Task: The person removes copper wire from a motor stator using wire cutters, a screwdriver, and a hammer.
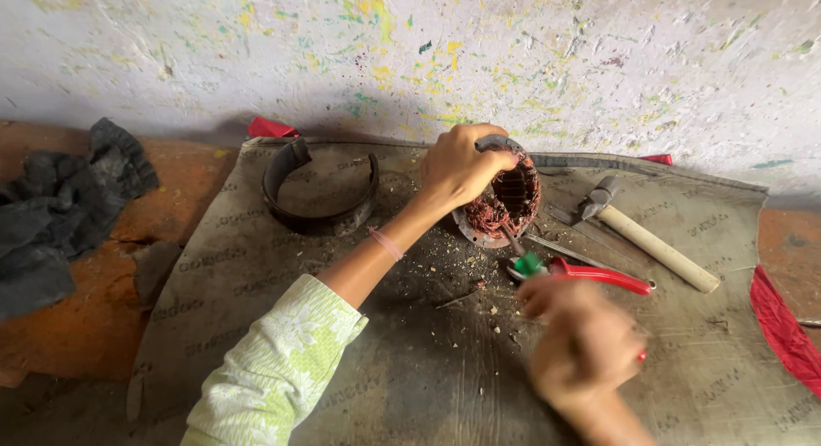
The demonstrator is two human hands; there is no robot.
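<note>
My left hand [457,165] grips the top rim of a round motor stator [505,198] with reddish copper windings, standing tilted on a grey mat [282,266]. My right hand [581,335], blurred, is closed around a tool with a green collar [528,264] whose thin metal shaft points into the windings. Red-handled pliers [599,275] lie right beside that hand, partly hidden by it.
A hammer with a pale wooden handle [654,245] lies right of the stator. A curved dark metal band [318,189] rests at the mat's back left. A black cloth [60,206] lies at far left, red fabric [782,330] at right. A paint-speckled wall stands behind.
</note>
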